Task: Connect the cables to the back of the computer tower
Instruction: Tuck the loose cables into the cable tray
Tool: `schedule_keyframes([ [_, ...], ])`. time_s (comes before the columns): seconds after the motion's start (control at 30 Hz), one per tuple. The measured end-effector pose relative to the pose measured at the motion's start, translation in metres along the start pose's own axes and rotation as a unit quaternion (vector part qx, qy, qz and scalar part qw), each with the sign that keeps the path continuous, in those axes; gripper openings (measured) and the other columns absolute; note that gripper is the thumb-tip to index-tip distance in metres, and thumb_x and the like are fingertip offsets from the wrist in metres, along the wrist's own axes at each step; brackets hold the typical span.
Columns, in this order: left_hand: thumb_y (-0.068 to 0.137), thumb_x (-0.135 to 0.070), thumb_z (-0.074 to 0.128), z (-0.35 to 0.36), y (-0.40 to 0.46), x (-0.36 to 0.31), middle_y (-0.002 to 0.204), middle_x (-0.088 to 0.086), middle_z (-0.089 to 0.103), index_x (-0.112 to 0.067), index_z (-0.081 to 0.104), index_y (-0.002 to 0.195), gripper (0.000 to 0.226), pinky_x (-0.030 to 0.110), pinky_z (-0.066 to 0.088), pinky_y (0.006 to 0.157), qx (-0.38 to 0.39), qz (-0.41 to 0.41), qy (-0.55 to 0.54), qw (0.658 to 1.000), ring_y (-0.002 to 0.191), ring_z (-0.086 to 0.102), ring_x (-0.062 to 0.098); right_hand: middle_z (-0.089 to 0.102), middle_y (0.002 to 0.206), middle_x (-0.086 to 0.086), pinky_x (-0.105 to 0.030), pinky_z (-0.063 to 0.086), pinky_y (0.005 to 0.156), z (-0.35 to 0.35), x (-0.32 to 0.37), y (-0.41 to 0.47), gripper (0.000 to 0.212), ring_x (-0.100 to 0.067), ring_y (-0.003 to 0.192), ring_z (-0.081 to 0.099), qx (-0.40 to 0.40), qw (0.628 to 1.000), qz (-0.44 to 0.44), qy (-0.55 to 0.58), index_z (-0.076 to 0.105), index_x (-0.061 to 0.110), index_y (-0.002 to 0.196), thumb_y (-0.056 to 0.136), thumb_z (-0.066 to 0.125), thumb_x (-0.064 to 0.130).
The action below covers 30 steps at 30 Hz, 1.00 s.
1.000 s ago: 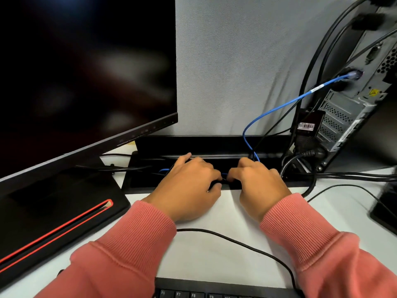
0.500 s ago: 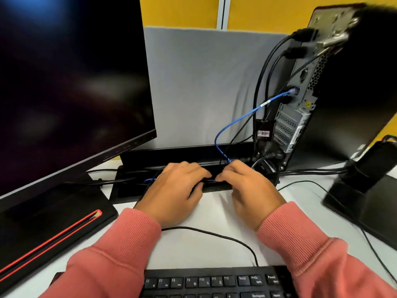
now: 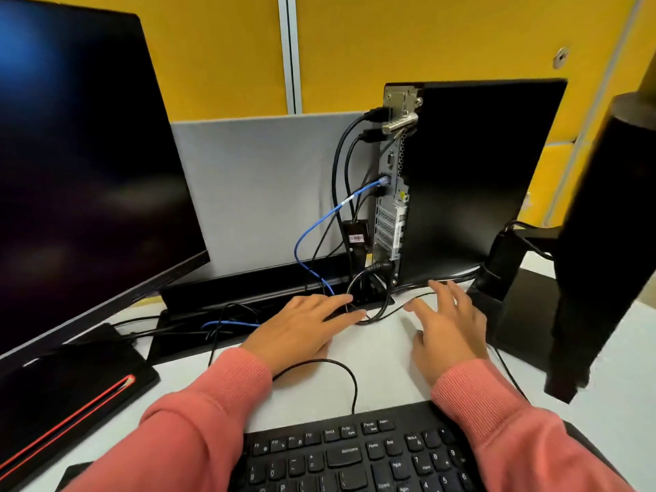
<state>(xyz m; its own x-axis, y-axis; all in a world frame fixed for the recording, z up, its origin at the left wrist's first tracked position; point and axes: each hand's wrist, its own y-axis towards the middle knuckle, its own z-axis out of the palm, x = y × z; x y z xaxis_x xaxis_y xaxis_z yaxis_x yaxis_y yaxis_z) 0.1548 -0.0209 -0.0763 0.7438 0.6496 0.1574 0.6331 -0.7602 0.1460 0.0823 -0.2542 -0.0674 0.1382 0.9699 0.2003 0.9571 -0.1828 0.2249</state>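
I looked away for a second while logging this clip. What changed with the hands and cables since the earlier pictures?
Both hands have drawn back from the cable tray and apart. The right hand has opened, fingers spread, holding nothing; the left hand lies flat, fingertips by a black cable loop. The blue cable stays plugged into the tower.

On my feed, a large dark monitor [image 3: 81, 179] fills the left side, its black stand base [image 3: 67, 392] edged with a red stripe. A black keyboard [image 3: 355, 456] lies along the bottom edge of the white desk [image 3: 383, 363]. To the right I see a second monitor [image 3: 600, 261] from behind — blurred, on a black stand [image 3: 521, 314]. Behind it all, a grey partition panel [image 3: 262, 186] stands before a yellow wall [image 3: 408, 40].
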Motion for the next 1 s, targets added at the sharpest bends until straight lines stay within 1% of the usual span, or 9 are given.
schedule_keyframes([
  [0.1,0.099,-0.026,0.044,-0.001,0.004,0.011,0.13,-0.005,0.054,-0.033,0.041,0.15,0.051,0.035,0.045,0.091,-0.072,0.02,0.033,0.997,0.112,0.053,0.02,0.01,0.166,-0.005,-0.049,0.015,0.12,-0.001,-0.005,0.002,0.05,-0.028,0.153,0.008,0.046,0.997,0.056,-0.021,0.04,0.041,0.144,0.097,0.051,0.028],
  [0.23,0.103,-0.042,0.048,0.008,-0.008,0.029,0.094,-0.009,0.06,-0.028,0.066,0.104,0.023,0.032,0.042,0.076,-0.138,0.071,0.075,0.985,0.086,0.057,0.018,0.044,0.146,0.004,-0.042,0.03,0.107,-0.002,-0.005,0.005,0.045,-0.02,0.131,0.04,0.031,0.998,0.047,0.015,0.046,0.038,0.14,0.099,0.049,0.02],
  [0.3,0.105,-0.042,0.045,0.013,-0.016,0.035,0.092,-0.011,0.063,-0.027,0.067,0.099,0.028,0.033,0.042,0.076,-0.142,0.069,0.088,0.984,0.086,0.059,0.018,0.05,0.137,0.008,-0.039,0.031,0.102,0.001,-0.003,0.005,0.045,-0.017,0.124,0.044,0.022,0.999,0.022,0.04,0.048,0.038,0.138,0.099,0.05,0.016],
  [0.43,0.105,-0.039,0.046,0.02,-0.033,0.04,0.11,-0.012,0.072,-0.027,0.065,0.124,0.03,0.035,0.045,0.083,-0.144,0.028,0.093,0.985,0.098,0.062,0.019,0.055,0.134,0.01,-0.038,0.034,0.101,0.007,-0.002,0.005,0.044,-0.016,0.122,0.047,0.04,0.997,-0.027,0.068,0.049,0.037,0.137,0.101,0.048,0.012],
  [0.57,0.106,-0.046,0.037,0.02,-0.042,0.044,0.135,-0.016,0.066,-0.031,0.062,0.135,0.041,0.035,0.041,0.092,-0.092,-0.037,0.079,0.992,0.113,0.056,0.018,0.06,0.13,0.007,-0.04,0.04,0.101,-0.001,0.002,0.004,0.05,-0.018,0.108,0.047,0.06,0.993,-0.036,0.093,0.044,0.04,0.14,0.103,0.041,0.006],
  [0.67,0.105,-0.052,0.022,0.02,-0.044,0.044,0.144,-0.018,0.059,-0.031,0.055,0.145,0.056,0.035,0.036,0.099,-0.039,-0.092,0.049,0.994,0.122,0.049,0.015,0.063,0.118,0.009,-0.041,0.045,0.097,0.004,0.003,0.007,0.042,-0.017,0.113,0.052,0.051,0.995,-0.07,0.057,0.059,0.038,0.129,0.101,0.047,0.009],
  [0.8,0.096,-0.064,0.01,0.019,-0.032,0.041,0.119,-0.015,0.068,-0.032,0.062,0.134,0.071,0.037,0.033,0.1,-0.003,-0.149,0.007,0.989,0.119,0.046,0.013,0.057,0.094,0.007,-0.036,0.051,0.08,0.01,0.012,0.019,0.017,-0.018,0.093,0.057,0.017,0.996,-0.069,0.054,0.074,0.028,0.095,0.098,0.058,0.024],
  [0.87,0.091,-0.067,0.004,0.021,-0.024,0.037,0.104,-0.013,0.068,-0.032,0.067,0.119,0.077,0.037,0.031,0.098,0.02,-0.176,0.002,0.984,0.114,0.045,0.012,0.056,0.093,0.007,-0.031,0.047,0.076,0.01,0.02,0.026,0.015,-0.018,0.093,0.058,0.026,0.997,-0.062,0.042,0.072,0.027,0.091,0.097,0.058,0.027],
  [1.0,0.096,-0.064,0.005,0.025,-0.018,0.035,0.1,-0.012,0.065,-0.032,0.069,0.109,0.073,0.037,0.031,0.093,0.011,-0.201,-0.018,0.979,0.107,0.046,0.015,0.057,0.098,0.004,-0.03,0.041,0.073,0.011,0.031,0.037,0.014,-0.021,0.092,0.057,0.041,0.998,-0.041,0.024,0.066,0.026,0.091,0.097,0.055,0.026],
])
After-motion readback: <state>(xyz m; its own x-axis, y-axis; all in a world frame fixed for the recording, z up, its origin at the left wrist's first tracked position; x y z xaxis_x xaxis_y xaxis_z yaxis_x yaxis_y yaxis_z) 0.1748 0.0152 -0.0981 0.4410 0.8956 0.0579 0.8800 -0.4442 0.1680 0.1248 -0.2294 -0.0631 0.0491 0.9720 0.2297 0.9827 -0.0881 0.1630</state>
